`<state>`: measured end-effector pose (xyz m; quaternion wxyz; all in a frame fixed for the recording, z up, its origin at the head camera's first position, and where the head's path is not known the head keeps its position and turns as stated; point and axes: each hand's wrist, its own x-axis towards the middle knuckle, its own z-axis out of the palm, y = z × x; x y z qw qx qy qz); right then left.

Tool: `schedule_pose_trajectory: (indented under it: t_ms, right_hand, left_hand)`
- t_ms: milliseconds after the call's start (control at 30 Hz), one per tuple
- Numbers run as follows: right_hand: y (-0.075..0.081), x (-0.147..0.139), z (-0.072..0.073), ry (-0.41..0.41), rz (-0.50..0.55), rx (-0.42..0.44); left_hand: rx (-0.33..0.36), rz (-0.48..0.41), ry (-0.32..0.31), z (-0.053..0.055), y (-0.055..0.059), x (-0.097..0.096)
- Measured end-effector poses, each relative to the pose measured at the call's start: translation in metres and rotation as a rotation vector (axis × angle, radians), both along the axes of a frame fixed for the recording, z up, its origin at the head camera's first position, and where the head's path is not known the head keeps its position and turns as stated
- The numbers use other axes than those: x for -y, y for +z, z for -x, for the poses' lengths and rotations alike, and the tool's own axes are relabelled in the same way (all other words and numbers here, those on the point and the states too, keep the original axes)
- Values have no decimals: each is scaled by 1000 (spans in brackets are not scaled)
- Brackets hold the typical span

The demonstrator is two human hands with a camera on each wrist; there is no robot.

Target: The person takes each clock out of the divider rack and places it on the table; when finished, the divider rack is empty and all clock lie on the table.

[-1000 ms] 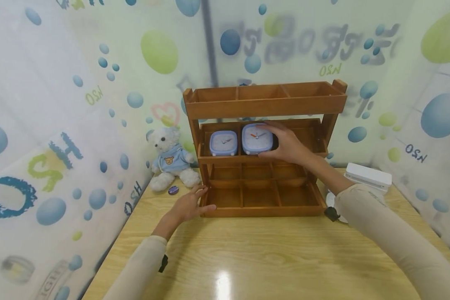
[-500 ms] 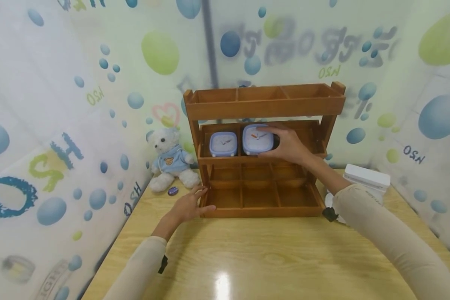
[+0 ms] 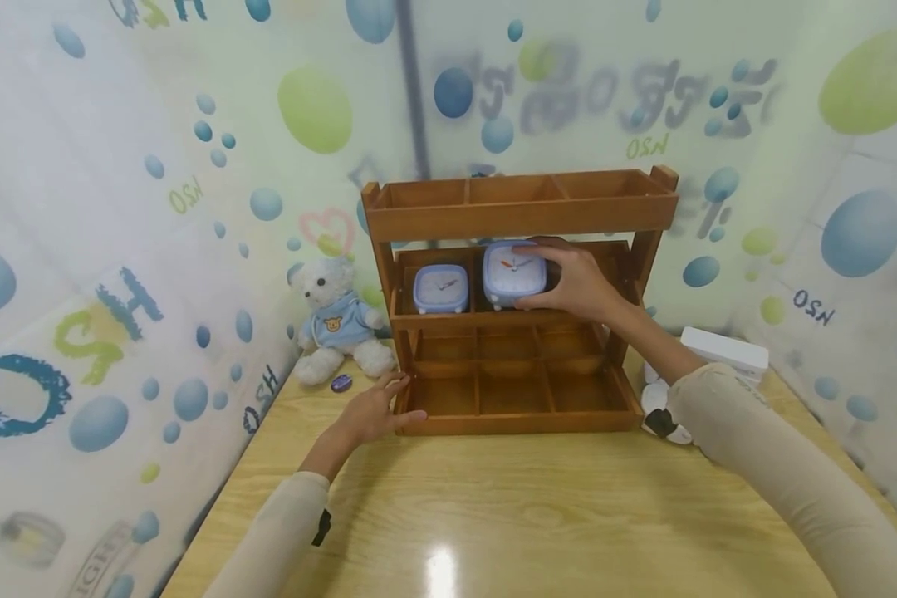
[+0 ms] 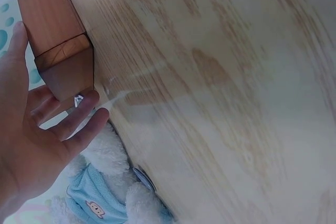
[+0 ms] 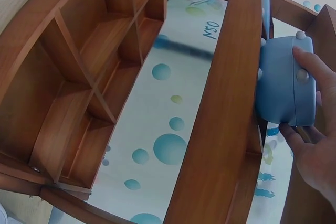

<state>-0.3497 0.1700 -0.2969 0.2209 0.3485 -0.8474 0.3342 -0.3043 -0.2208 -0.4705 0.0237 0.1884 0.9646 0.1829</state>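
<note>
Item: square blue clock [image 3: 510,276], held in the right hand [image 3: 577,286] between thumb and fingers, at the middle compartment of the rack's second tier; I cannot tell whether its feet touch the floor there.
Item: second blue clock [image 3: 441,289], standing upright in that tier's left compartment.
Container: brown wooden rack [image 3: 519,221], three compartments across its top tier.
Item: left hand [image 3: 370,411], thumb and fingers spread wide, resting against the rack's lower left corner.
Surroundings: white bear [image 3: 338,324] in a blue top and a purple badge [image 3: 340,383], both left of the rack on the table [image 3: 478,515].
Change: I see the held clock tilted, one foot showing plainly; half a second ago it sat level.
</note>
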Motion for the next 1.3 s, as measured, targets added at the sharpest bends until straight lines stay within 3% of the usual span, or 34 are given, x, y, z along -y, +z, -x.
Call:
schedule_pose_trajectory:
  t_ms: [400, 667, 933, 1133, 1300]
  right_hand:
    - [3, -19, -11, -49, -28, -47]
    - [6, -34, -28, -93, -66, -24]
    - [4, -52, -44, -76, -106, -88]
    - [0, -66, -63, -50, -120, -105]
    - [-1, -80, -83, -74, -125, -134]
  left_hand:
    - [13, -13, -9, 0, -3, -4]
    - [20, -17, -10, -2, -1, -4]
    - [18, -13, -6, -2, 0, -2]
    - [17, -13, -11, 0, 0, 1]
    - [13, -18, -19, -1, 1, 1]
